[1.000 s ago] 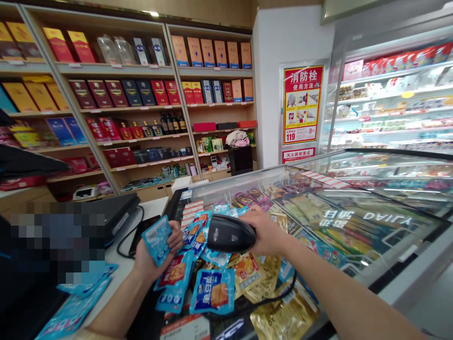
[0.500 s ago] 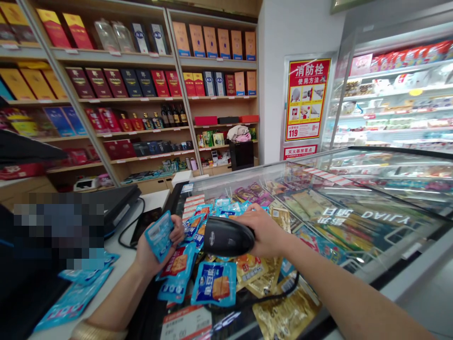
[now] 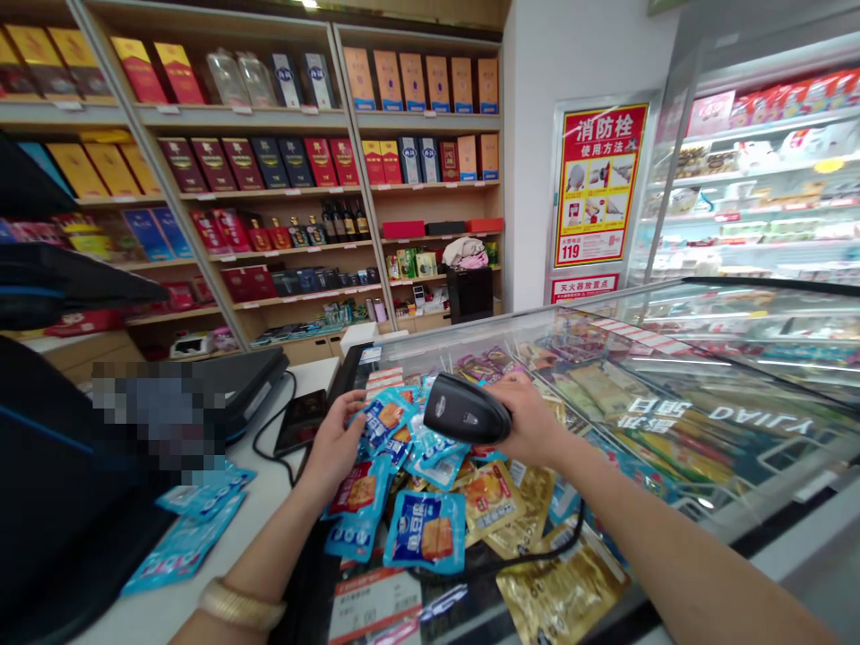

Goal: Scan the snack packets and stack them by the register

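My left hand (image 3: 338,441) is at the left side of a heap of snack packets, its fingers bent over the edge of a blue snack packet (image 3: 388,417) with a brown food picture. In my right hand (image 3: 528,417) is a black handheld barcode scanner (image 3: 465,409), held above the heap with its head pointing left. Its black cable (image 3: 530,557) curves over the packets below. Nearer to me lie another blue packet (image 3: 425,530), a red-and-blue packet (image 3: 358,488) and gold packets (image 3: 564,582). The scanner and my right hand cover part of the heap.
The heap rests on a glass-topped freezer (image 3: 672,403). A price card (image 3: 373,609) lies at its near edge. To the left are a counter with blue packets (image 3: 184,542), a dark phone-like slab (image 3: 300,421) and black checkout equipment (image 3: 60,502). Stocked shelves (image 3: 269,193) stand behind.
The blue packet raised in my left hand is no longer held up; that hand has lowered to the heap, palm turned down. The scanner has moved up slightly and right. The view has shifted left.
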A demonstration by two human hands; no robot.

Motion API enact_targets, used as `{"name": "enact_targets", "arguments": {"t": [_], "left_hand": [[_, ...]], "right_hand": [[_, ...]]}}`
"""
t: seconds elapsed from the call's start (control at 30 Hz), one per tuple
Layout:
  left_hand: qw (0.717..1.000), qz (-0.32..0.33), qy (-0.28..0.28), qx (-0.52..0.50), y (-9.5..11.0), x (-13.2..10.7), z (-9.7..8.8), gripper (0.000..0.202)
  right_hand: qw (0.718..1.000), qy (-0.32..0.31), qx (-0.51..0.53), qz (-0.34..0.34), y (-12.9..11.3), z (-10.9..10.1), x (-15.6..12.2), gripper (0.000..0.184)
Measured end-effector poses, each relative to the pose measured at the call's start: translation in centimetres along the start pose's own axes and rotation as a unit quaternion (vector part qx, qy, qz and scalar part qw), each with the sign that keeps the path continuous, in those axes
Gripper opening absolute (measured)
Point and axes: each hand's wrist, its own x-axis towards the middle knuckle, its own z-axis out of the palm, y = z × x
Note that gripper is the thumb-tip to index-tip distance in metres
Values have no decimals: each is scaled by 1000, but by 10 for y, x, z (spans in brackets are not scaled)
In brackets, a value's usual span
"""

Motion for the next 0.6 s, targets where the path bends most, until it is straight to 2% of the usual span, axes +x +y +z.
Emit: {"name": "enact_targets", "arguments": {"t": [0.13,0.2,0.27,0.33,0.43,0.5,0.6], "left_hand": [[981,98,-53,158,-10,2,0,46],[958,146,-38,243,-6,1,-3,46],[931,155,11,331,2,1,-11,47],[894,111,86,426,12,0,-25,50],[827,-11,186,530,22,-1,-53,58],[798,-103,214,553,24,-1,-74,64],[784,-223,206,542,15,2,-98,63]], "right_hand": [[999,22,-18,17,9,1,0,17],[999,31,-26,20,12,1,-1,14],[999,37,-31,18,14,2,-2,12],[998,41,-39,13,17,2,-3,10],[998,45,-48,5,19,2,-4,9],[998,46,-47,1,19,3,-4,10],[998,40,-51,-2,17,4,-4,12]]}}
